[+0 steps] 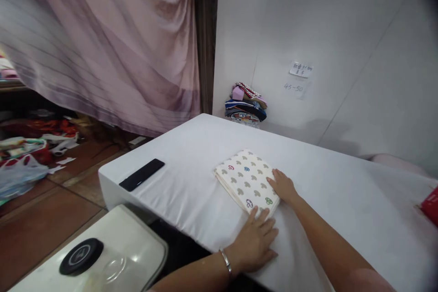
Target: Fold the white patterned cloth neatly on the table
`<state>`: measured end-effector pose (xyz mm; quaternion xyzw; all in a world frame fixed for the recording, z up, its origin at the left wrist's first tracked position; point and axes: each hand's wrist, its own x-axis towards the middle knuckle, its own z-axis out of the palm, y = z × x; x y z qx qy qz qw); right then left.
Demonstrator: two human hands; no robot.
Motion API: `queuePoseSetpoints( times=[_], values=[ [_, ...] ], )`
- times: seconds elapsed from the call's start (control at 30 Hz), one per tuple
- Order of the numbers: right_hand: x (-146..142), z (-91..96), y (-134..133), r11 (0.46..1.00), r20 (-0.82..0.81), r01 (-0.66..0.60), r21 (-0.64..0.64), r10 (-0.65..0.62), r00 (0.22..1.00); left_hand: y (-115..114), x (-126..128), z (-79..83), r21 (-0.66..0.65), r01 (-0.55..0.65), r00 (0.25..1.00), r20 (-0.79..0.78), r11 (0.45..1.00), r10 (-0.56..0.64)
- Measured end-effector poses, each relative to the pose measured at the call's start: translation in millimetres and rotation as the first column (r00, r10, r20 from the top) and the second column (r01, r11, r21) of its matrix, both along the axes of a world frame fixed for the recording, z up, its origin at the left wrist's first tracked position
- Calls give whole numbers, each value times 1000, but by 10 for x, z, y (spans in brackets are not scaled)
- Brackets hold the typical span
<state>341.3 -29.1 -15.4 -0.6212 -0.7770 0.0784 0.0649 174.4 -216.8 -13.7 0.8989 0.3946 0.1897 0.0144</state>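
Observation:
A folded white cloth [251, 175] printed with grey shapes and a few coloured ones lies flat on the white-covered table [185, 146]. My left hand [255, 239], with a silver bangle at the wrist, rests at its near edge, fingers spread and fingertips touching the fabric. At the cloth's right edge lies my right hand [284, 186], fingers stretched out flat against the corner. Neither hand grips anything. The layers of the fold show along the cloth's left side.
A black phone-like slab [142, 174] lies at the table's left edge. Behind the table stands a stack of folded clothes [246, 102] by the wall. Front left is a cream machine or lid [112, 251] with a black round knob [81, 256]. A pink curtain [137, 45] hangs at left; bags [22, 175] lie on the floor.

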Motion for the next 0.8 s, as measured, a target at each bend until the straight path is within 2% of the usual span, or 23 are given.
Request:
queuePoseSetpoints(
  times=[0.07, 0.1, 0.17, 0.23, 0.3, 0.37, 0.47, 0.57, 0.67, 0.73, 0.8],
  values=[
    [-20, 53, -26, 1000, 24, 17, -3, -17, 1000, 8, -102, 30, 1, 4, 998, 57, 1000, -4],
    [-28, 75, -41, 1000, 36, 14, 12, -14, 999, 42, -172, 43, 5, -44, 994, 102, 999, 44],
    [-38, 98, -73, 999, 51, -25, 38, 24, 998, 179, -361, 57, -3, -246, 946, 216, 969, 241],
    [-37, 83, -96, 997, 53, -71, 21, 70, 996, 387, -607, 54, -42, -487, 814, 340, 873, 470],
    [-25, 45, -102, 995, 54, -99, -15, 100, 994, 615, -873, 43, -152, -659, 651, 376, 737, 660],
    [-9, 15, -89, 994, 55, -104, -30, 106, 993, 809, -1099, 35, -270, -749, 514, 339, 605, 788],
    [14, 31, -35, 993, 39, -105, -53, 107, 993, 991, -1280, 48, -406, -754, 455, 243, 516, 856],
    [29, 98, 22, 992, 4, -88, -90, 89, 996, 1094, -1296, 77, -454, -733, 468, 205, 507, 860],
    [24, 144, 7, 994, -2, -64, -85, 64, 998, 1219, -1270, 105, -463, -700, 474, 268, 544, 839],
    [6, 139, -87, 998, 22, -39, -43, 40, 999, 1342, -1268, 125, -471, -676, 471, 316, 567, 824],
    [-17, 108, -256, 1000, 48, -8, 5, 7, 999, 1491, -1280, 143, -486, -668, 457, 331, 564, 826]
  ],
)
